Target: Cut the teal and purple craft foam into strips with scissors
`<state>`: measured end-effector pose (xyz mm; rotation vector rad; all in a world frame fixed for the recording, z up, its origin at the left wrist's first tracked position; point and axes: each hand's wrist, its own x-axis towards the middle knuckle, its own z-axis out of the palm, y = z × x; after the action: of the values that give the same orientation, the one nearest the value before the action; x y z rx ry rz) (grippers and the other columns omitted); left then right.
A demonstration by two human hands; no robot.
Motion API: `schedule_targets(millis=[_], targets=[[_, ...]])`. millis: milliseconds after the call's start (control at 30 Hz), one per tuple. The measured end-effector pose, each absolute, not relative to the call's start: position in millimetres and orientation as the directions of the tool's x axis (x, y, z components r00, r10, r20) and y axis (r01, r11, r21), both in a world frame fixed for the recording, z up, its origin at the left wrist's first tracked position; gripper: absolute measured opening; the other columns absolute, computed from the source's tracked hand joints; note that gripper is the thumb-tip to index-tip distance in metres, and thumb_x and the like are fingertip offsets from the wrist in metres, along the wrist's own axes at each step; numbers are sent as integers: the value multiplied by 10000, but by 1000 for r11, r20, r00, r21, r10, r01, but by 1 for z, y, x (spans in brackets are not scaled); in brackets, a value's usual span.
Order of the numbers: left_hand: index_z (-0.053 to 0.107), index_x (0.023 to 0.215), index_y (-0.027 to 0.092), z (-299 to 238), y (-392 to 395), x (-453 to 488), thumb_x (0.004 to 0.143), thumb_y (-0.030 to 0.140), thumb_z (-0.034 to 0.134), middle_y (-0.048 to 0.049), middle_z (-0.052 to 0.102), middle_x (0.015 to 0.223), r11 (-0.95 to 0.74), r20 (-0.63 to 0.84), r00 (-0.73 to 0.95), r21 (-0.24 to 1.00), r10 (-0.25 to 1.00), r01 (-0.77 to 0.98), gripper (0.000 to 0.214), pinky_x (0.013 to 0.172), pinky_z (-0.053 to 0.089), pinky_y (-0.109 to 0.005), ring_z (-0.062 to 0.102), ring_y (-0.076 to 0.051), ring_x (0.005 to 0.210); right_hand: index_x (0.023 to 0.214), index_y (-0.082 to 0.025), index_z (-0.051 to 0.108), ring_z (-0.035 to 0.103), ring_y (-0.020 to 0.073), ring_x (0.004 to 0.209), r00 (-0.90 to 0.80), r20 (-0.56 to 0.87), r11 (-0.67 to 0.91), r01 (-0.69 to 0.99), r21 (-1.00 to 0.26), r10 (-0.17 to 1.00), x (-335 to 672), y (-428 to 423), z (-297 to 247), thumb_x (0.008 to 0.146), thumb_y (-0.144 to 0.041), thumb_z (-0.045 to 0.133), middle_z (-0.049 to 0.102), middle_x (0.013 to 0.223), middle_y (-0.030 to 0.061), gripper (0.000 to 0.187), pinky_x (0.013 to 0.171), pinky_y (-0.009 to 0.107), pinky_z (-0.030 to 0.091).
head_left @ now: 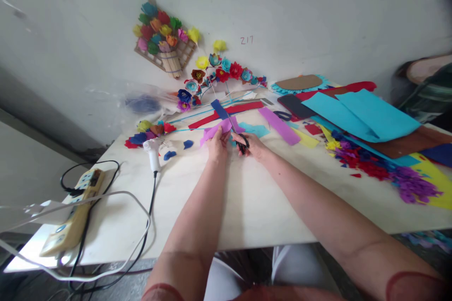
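In the head view my left hand (219, 145) is closed on a piece of purple crepe paper (213, 133) over the middle of the table. My right hand (251, 146) grips black-handled scissors (242, 143), whose blades point away from me and lie at the purple paper. Whether the blades are parted I cannot tell. Just beyond lies a dark blue paper strip (219, 109). Light blue paper (254, 129) lies behind my right hand, and a purple strip (279, 126) is to its right. Two dark blue petal pieces (188, 144) rest left of my left hand.
A white glue gun (153, 156) stands at left, its cord running toward a power strip (76, 211). Paper flowers (222, 74) line the wall. At right are turquoise sheets (381, 113), a phone-like dark object (295, 106), another scissors handle (282, 115) and piled petals (374, 164).
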<state>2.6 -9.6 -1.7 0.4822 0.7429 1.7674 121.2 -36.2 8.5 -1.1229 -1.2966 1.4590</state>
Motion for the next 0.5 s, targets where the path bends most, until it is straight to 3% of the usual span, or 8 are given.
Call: schedule_targets(millis=[500], targets=[[552,665,138,4,-17,6,666,275,722,-1,594,549,-160,-49,-272,705,961,-691,219,625,509,-264,622,-131,539,794,-134,588,522,81,346,-240,-63,-85,-81,-993,969,124,-36,9,719,-586,622,563,507,-12,458,264,150,294]])
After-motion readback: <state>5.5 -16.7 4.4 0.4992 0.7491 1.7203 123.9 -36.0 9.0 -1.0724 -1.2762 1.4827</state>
